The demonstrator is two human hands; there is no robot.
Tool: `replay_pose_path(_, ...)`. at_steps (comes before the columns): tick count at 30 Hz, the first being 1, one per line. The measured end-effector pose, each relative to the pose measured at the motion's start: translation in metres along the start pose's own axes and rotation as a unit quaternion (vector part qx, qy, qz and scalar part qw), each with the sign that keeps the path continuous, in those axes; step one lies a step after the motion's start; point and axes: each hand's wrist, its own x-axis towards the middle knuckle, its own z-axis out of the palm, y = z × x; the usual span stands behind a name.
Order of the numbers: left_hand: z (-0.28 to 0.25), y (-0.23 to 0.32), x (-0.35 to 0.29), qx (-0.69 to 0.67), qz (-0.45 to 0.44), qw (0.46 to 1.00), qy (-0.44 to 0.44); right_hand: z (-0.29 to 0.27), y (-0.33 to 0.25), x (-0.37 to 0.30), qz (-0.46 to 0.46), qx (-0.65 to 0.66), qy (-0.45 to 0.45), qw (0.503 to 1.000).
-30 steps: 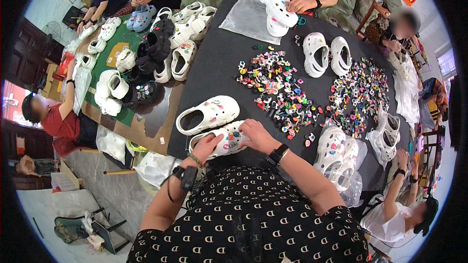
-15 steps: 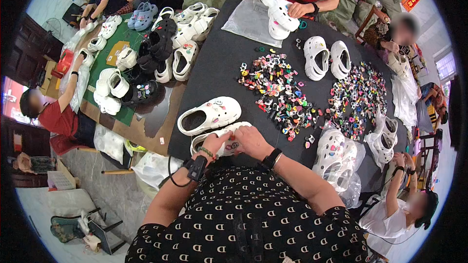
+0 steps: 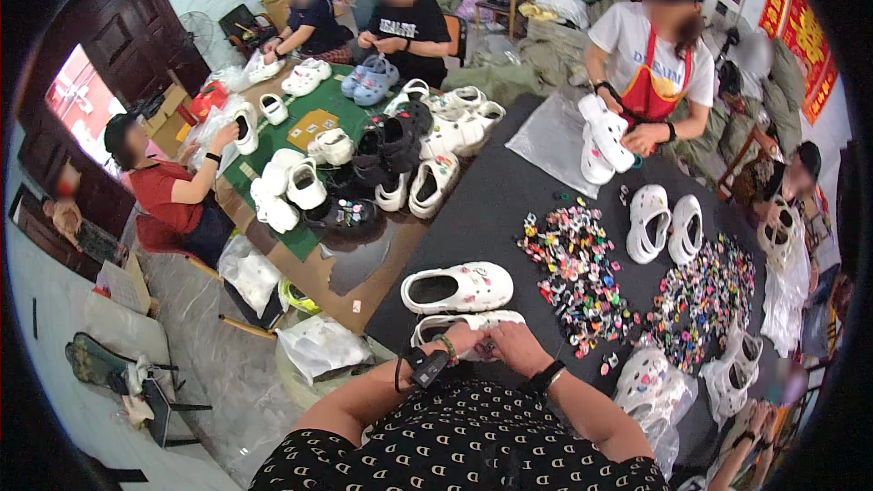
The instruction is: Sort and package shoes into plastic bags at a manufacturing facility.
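I log two white clogs at the near edge of the black table [image 3: 509,218]. The near clog [image 3: 455,322] lies under my hands, mostly covered by them; the far clog [image 3: 457,288] lies free just beyond it, apart from my fingers.

My left hand [image 3: 462,340] rests on the near clog's top, fingers curled down onto it. My right hand [image 3: 516,347] sits just beside it on the same clog, fingertips bent and pinched together at a small coloured charm [image 3: 485,346] against the shoe. I cannot tell whether either hand fully clamps the clog; both touch it.

Long axis of the near clog runs left to right along the table edge, heel opening to the left and toe to the right, under my right hand. The far clog lies parallel, heel opening left, toe right, top side up.

Two heaps of small coloured charms I count further out: one heap [image 3: 577,273] at centre, one heap [image 3: 700,300] to the right. One more pair of white clogs [image 3: 666,227] stands between them on the far side, toes pointing away. A bagged cluster of white clogs [image 3: 650,386] lies to my near right.

Across the table one person in a red apron [image 3: 653,91] holds a white clog. On the green table [image 3: 314,127] to the far left I see many more clogs, white, black and blue, too crowded to count.
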Motion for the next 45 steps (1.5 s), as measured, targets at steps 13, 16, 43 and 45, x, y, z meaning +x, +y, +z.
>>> replay_pose_path(13, -0.037, 0.049, -0.033, -0.096, -0.063, 0.990, -0.083, 0.008, 0.012, -0.009, -0.007, 0.053, 0.010, 0.999)
replay_pose_path(16, -0.044, 0.069, -0.043, -0.096, -0.165, 0.979, -0.066, 0.006, 0.020, -0.006, 0.002, 0.108, 0.009, 0.994)
replay_pose_path(43, -0.110, 0.027, 0.012, -0.581, -0.145, 0.801, 0.017, -0.038, 0.064, 0.082, 0.129, 0.208, 0.155, 0.957)
replay_pose_path(45, -0.136, 0.033, 0.006, -0.416, -0.181, 0.888, -0.071, -0.030, 0.073, 0.101, 0.151, 0.223, 0.124, 0.955)
